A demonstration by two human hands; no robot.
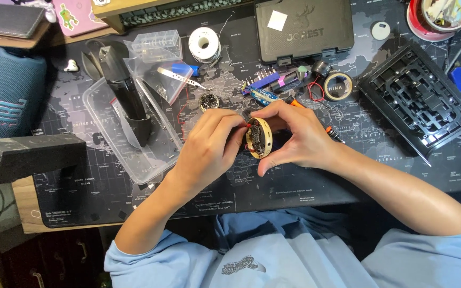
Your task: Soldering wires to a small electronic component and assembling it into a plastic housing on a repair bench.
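Note:
Both hands meet over the dark map-printed desk mat. My right hand grips a small round tan disc with a dark circuit board on its face, held on edge. My left hand pinches at the disc's upper left rim, where a thin red wire shows. Just behind the hands lie a small round black part and a blue circuit board with wires.
A clear plastic tray holding a black tool sits at left, with a clear box and tweezers behind. A solder spool, black case, tape roll and black grid frame ring the back and right. A black block is at far left.

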